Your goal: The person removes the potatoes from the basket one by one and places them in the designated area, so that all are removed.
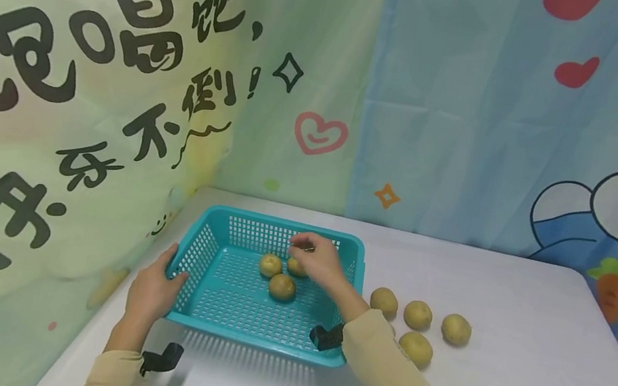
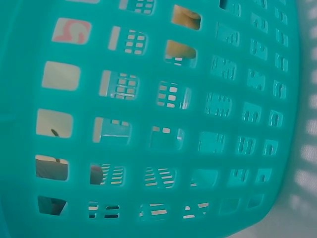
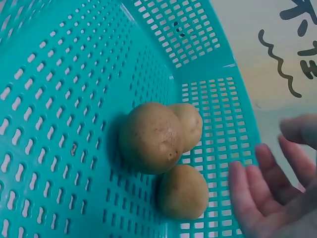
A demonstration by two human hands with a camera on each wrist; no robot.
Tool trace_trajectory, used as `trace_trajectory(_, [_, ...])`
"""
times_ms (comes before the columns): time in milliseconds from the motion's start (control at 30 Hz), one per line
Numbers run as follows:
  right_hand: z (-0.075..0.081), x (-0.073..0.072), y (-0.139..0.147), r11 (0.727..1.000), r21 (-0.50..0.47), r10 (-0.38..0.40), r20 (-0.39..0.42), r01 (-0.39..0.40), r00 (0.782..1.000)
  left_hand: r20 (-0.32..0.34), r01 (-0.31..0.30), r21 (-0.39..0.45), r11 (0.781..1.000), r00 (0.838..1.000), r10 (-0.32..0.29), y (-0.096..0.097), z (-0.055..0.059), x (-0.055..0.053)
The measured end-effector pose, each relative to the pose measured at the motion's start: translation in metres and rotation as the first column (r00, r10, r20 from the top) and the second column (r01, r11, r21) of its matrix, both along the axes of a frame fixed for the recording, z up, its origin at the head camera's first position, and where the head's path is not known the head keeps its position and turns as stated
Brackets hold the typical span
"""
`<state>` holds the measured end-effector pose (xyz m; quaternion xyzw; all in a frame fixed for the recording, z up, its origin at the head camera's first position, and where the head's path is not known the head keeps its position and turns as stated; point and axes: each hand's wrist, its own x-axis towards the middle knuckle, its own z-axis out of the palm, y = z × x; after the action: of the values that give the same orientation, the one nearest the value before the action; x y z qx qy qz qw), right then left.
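A teal plastic basket (image 1: pixel 238 312) holds three potatoes: a front one (image 1: pixel 282 288), a left one (image 1: pixel 270 265) and a back one (image 1: pixel 296 268) partly covered by my right hand. My left hand (image 1: pixel 152 286) grips the basket's left rim, thumb toward the near end and fingers along the side. That side's perforated wall (image 2: pixel 143 109) fills the left wrist view, where the hand itself is hidden. Over the back of the basket is my right hand (image 1: pixel 317 258). Its fingers (image 3: pixel 270 178) are loosely bent with nothing between them, apart from the potatoes (image 3: pixel 151 139).
Several potatoes (image 1: pixel 418 315) lie on the white table (image 1: pixel 532 370) just right of the basket, one partly hidden by the right sleeve (image 1: pixel 395 374). Printed curtains (image 1: pixel 448 142) stand along the left and back of the table.
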<state>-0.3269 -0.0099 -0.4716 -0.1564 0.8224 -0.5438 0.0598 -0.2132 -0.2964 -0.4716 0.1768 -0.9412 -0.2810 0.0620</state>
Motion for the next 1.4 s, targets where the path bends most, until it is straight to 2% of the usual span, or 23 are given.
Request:
trace_trajectory(167, [-0.007,0.0,0.0,0.991,0.077,0.109,0.048,-0.113,0.993,0.001,-0.001,-0.002,1.0,1.0,0.001,0.001,0.0,-0.001])
trace_trajectory(333, [-0.013,0.003,0.002,0.971,0.156,0.171,0.084,-0.182,0.982,0.005,-0.002,-0.005,1.0,1.0,0.002,0.001,0.0,0.0])
trace_trajectory(533, [-0.015,0.007,0.003,0.913,0.269,0.306,0.041,-0.306,0.951,0.009,-0.005,-0.006,1.0,1.0,0.006,0.002,0.0,0.0])
trace_trajectory(667, [-0.018,0.009,0.002,0.863,0.333,0.409,-0.017,-0.381,0.912,0.012,-0.006,-0.002,1.0,1.0,0.006,0.002,0.0,-0.001])
trace_trajectory(767, [-0.021,0.009,0.002,0.832,0.36,0.457,-0.015,-0.422,0.889,0.009,-0.007,-0.001,1.0,1.0,0.007,0.001,0.0,-0.001])
trace_trajectory(1000, [-0.022,0.011,0.002,0.79,0.387,0.476,0.101,-0.475,0.874,0.002,-0.01,-0.009,1.0,1.0,0.01,0.001,0.0,-0.001])
trace_trajectory(1133, [-0.021,0.013,0.003,0.795,0.369,0.463,0.143,-0.481,0.875,0.007,-0.008,-0.009,1.0,1.0,0.009,0.001,-0.001,-0.001])
trace_trajectory(1400, [-0.019,0.014,0.002,0.797,0.347,0.468,0.163,-0.495,0.868,0.01,-0.008,-0.006,1.0,1.0,0.008,0.001,0.0,-0.001])
